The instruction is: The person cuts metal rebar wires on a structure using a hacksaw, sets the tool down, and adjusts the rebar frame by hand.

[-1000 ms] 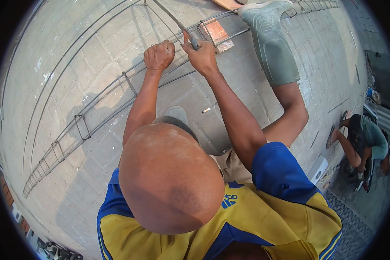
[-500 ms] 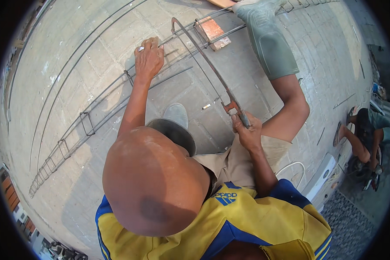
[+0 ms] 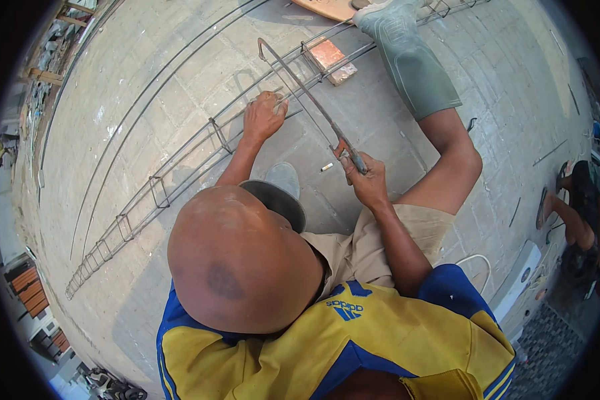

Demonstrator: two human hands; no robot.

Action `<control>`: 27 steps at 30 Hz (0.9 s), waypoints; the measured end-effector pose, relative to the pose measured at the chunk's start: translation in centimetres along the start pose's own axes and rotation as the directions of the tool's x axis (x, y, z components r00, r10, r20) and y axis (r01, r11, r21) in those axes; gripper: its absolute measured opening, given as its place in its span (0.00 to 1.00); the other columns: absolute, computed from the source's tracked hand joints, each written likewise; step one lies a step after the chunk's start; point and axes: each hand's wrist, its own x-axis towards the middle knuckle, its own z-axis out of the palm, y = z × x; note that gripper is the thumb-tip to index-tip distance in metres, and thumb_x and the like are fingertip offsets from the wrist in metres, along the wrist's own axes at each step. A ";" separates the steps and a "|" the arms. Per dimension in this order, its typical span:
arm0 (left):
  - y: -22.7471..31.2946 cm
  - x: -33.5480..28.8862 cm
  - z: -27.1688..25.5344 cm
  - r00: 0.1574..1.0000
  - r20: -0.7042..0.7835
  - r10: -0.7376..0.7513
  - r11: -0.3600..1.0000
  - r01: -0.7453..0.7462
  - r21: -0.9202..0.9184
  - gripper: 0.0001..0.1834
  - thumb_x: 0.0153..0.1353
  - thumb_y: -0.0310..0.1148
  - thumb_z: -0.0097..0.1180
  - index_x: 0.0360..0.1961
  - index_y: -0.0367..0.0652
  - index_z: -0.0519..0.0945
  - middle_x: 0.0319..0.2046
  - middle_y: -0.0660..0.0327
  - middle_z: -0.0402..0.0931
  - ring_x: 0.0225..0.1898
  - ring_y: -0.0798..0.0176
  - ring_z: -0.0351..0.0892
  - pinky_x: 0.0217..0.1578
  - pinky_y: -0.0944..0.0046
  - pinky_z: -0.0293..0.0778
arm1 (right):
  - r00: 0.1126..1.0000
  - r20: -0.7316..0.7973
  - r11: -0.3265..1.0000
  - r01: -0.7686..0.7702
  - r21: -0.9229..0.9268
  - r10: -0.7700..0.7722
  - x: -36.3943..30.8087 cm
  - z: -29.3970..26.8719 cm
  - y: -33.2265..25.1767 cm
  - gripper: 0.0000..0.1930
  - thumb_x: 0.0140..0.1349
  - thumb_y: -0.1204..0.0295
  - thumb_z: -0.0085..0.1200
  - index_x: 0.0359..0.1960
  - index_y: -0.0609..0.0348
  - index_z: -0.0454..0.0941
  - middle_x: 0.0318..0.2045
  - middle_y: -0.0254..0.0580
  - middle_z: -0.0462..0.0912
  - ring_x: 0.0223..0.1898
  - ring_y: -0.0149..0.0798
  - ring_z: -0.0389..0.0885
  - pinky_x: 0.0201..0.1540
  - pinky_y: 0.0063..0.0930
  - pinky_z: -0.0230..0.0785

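Observation:
A long rebar cage (image 3: 156,187), made of thin steel rods tied with square stirrups, runs from lower left to upper right. At its middle, beside the rods, my left hand (image 3: 265,117) is closed with its fingers round a steel rod. My right hand (image 3: 367,179) grips the handle of a hacksaw (image 3: 307,93) with a curved, rusty frame. The saw slants up and left, its far end over the cage. Whether its blade touches a rod, I cannot tell. An orange brick (image 3: 328,59) lies under the cage beyond the saw.
My right leg stretches forward in a green rubber boot (image 3: 410,67), its foot over the cage; another boot tip (image 3: 283,179) shows nearer. Long loose rods (image 3: 123,127) curve along the left. A cigarette butt (image 3: 327,167) lies on the paving. Someone else crouches at far right (image 3: 573,213).
My left hand has moved right along the cage and its fingers have curled round a rod. The hacksaw has shifted slightly left with my right hand. The whole view has also shifted.

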 end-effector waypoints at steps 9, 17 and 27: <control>-0.7 4.1 1.8 0.901 0.304 -0.311 0.747 0.429 -0.508 0.19 0.56 0.44 0.50 0.32 0.40 0.87 0.25 0.55 0.81 0.30 0.61 0.79 0.36 0.63 0.72 | 0.998 0.047 0.996 -0.043 -0.074 0.047 0.9 -0.3 1.0 0.13 0.66 0.64 0.60 0.37 0.64 0.84 0.17 0.32 0.67 0.22 0.23 0.62 0.25 0.25 0.61; -0.1 4.6 0.6 0.850 0.428 -0.307 0.670 0.512 -0.538 0.17 0.59 0.41 0.53 0.28 0.37 0.83 0.19 0.67 0.72 0.21 0.69 0.64 0.24 0.67 0.60 | 0.998 0.022 0.997 0.053 -0.054 -0.052 1.0 -0.6 1.4 0.13 0.66 0.65 0.59 0.34 0.66 0.80 0.15 0.38 0.67 0.20 0.25 0.62 0.24 0.27 0.61; -0.5 4.4 0.6 0.850 0.438 -0.291 0.689 0.504 -0.521 0.17 0.58 0.43 0.52 0.26 0.38 0.82 0.17 0.65 0.70 0.21 0.69 0.64 0.23 0.65 0.60 | 0.984 0.078 0.976 0.170 -0.135 -0.161 1.2 -1.7 0.9 0.12 0.67 0.65 0.59 0.35 0.63 0.78 0.16 0.33 0.73 0.20 0.25 0.69 0.24 0.25 0.63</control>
